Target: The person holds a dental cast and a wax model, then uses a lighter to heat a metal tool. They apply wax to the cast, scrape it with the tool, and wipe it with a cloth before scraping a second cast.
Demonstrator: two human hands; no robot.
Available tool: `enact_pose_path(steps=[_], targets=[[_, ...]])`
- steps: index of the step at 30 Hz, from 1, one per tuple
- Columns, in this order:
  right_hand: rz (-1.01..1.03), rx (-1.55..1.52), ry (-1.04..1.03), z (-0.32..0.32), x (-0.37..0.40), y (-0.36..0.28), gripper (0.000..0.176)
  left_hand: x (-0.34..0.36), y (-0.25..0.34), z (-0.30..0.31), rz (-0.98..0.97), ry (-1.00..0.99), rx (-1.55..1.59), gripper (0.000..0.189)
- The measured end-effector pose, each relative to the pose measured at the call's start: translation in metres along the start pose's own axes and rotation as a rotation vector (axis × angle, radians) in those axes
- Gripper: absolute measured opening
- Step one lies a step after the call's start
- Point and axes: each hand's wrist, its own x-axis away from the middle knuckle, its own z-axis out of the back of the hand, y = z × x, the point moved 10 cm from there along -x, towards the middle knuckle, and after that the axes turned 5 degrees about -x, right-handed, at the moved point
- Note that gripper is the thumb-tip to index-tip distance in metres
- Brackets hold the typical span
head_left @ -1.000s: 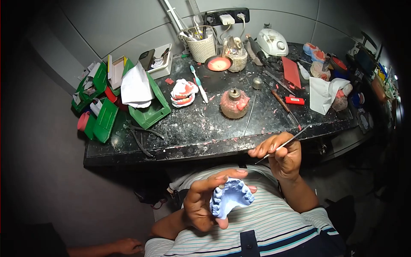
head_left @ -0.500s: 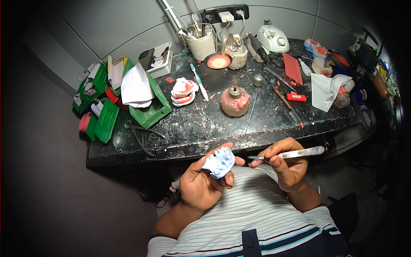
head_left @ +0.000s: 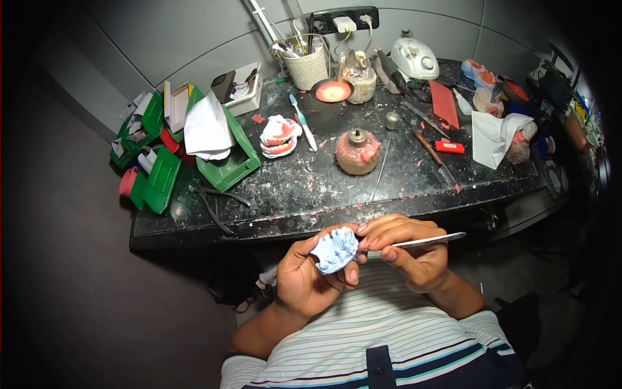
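Note:
My left hand [head_left: 306, 280] holds a light-blue dental cast [head_left: 335, 251] in front of the bench edge, its bumpy side facing up. Closed around a slim metal-handled tool [head_left: 431, 241], my right hand [head_left: 414, 254] is at the right side of the cast. The tool's tip is hidden by my fingers and the edge of the cast. Beyond my hands, on the dark bench, stand a round glass burner [head_left: 357, 153] with pink stains and a white cast with red gums [head_left: 280, 136].
Green trays [head_left: 227, 170] and pliers [head_left: 214, 209] lie at the left. A toothbrush [head_left: 303, 124], a pink wax dish [head_left: 332, 91] and a tool cup [head_left: 306, 70] are farther back. Right of the burner are a knife [head_left: 435, 157], a red lighter [head_left: 449, 148] and a pink sheet [head_left: 443, 105].
My right hand has moved left with the tool, up against the cast. The cast is turned slightly in my left hand.

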Motion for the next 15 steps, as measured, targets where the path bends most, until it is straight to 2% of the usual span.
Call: enact_pose_path(steps=[15], targets=[[-0.074, -0.081, 0.02, 0.003, 0.004, 0.013, 0.011, -0.001, -0.003, 0.012, 0.016, 0.031, 0.026, 0.059]])
